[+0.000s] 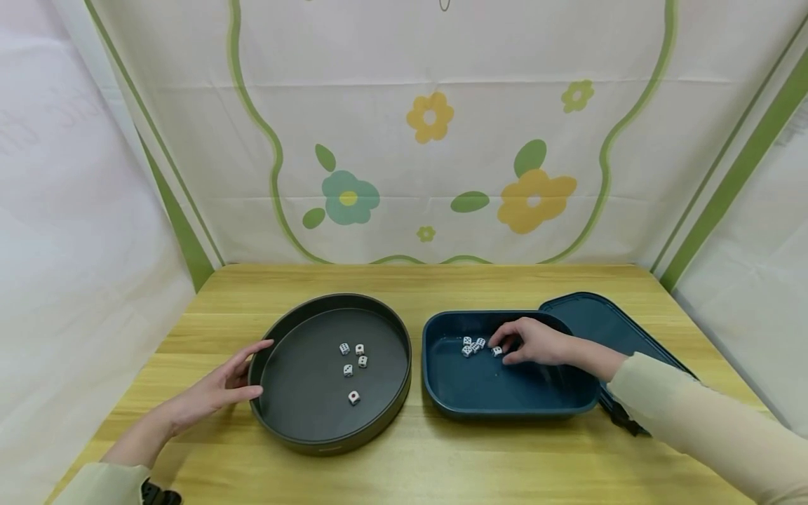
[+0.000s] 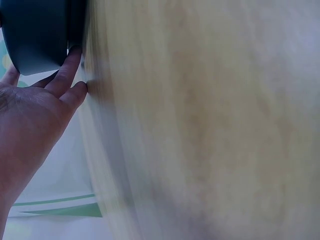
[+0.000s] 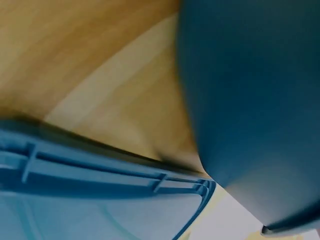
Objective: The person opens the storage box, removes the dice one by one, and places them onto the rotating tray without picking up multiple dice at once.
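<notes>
My left hand [image 1: 214,389] grips the near-left rim of a dark round pan [image 1: 331,449], thumb and index over the edge, other fingers against the outer wall. In the left wrist view, that hand's fingers [image 2: 65,80] touch the pan [image 2: 35,40]. Several white dice [image 1: 348,370] lie scattered on the pan's floor. My right hand [image 1: 536,341] reaches into a blue rectangular container [image 1: 492,393], curled fingertips around a white die [image 1: 496,351]. Just left of it lies a cluster of white dice [image 1: 470,346]. The right wrist view shows no fingers, only the container's outer wall [image 3: 255,100].
A blue lid [image 1: 593,319] lies behind and right of the container, partly under the right forearm; its ribbed edge [image 3: 100,172] shows in the right wrist view. Both vessels stand on a wooden table [image 1: 416,470]. Flower-print fabric [image 1: 391,84] hangs at the back and sides.
</notes>
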Action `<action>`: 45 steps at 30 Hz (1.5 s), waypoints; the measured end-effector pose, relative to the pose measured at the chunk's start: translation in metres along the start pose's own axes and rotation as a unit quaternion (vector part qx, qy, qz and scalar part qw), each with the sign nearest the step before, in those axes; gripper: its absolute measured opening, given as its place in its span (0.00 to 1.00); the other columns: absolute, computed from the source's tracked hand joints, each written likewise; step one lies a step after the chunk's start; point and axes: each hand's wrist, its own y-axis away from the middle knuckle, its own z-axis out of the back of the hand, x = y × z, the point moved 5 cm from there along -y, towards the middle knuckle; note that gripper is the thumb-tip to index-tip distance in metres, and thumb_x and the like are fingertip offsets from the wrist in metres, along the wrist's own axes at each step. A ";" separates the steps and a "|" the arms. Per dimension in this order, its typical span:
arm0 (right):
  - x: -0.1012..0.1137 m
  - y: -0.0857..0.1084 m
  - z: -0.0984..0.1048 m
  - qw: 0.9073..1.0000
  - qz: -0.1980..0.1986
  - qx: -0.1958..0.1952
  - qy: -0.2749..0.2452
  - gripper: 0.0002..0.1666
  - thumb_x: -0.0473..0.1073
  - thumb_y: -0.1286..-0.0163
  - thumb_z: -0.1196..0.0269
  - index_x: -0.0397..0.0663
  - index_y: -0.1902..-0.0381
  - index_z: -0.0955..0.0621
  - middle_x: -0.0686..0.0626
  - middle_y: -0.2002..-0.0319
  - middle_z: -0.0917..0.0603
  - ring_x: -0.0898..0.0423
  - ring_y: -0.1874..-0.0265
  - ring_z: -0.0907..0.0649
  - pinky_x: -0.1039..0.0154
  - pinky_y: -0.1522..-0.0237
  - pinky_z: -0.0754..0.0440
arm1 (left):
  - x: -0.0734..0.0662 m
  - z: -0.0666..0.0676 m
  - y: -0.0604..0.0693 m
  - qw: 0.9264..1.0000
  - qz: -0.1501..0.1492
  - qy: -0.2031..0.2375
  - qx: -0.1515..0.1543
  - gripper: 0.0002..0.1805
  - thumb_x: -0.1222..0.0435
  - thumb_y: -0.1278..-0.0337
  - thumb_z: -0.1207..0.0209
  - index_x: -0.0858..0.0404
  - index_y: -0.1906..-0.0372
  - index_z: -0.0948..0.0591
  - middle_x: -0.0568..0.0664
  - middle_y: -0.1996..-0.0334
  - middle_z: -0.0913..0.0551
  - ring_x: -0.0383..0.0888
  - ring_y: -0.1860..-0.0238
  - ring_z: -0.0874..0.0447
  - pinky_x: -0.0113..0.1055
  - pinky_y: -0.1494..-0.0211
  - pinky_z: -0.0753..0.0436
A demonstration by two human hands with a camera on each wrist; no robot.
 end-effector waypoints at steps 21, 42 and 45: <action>0.016 0.000 0.005 0.999 0.014 -0.023 -0.037 0.09 0.34 0.37 0.33 0.39 0.58 0.17 0.51 0.63 0.17 0.56 0.66 0.19 0.64 0.62 0.19 | 0.002 0.002 0.000 1.000 -0.004 -0.003 -0.003 0.39 0.68 0.29 0.48 0.56 0.22 0.54 0.71 0.26 0.60 0.70 0.29 0.59 0.23 0.45 0.32; 0.112 -0.048 0.019 0.994 0.105 -0.018 -0.023 0.09 0.37 0.34 0.34 0.44 0.55 0.16 0.53 0.61 0.16 0.57 0.62 0.17 0.62 0.56 0.20 | 0.003 0.003 -0.001 1.000 0.000 -0.002 -0.005 0.39 0.68 0.30 0.47 0.56 0.22 0.54 0.70 0.26 0.58 0.69 0.29 0.57 0.24 0.45 0.32; 0.123 -0.061 0.012 0.991 0.134 -0.009 -0.028 0.09 0.36 0.34 0.34 0.42 0.56 0.16 0.52 0.60 0.15 0.57 0.61 0.16 0.62 0.56 0.19 | 0.003 0.003 -0.002 1.000 -0.001 -0.004 -0.007 0.39 0.68 0.29 0.48 0.55 0.22 0.54 0.70 0.26 0.58 0.69 0.29 0.57 0.23 0.45 0.32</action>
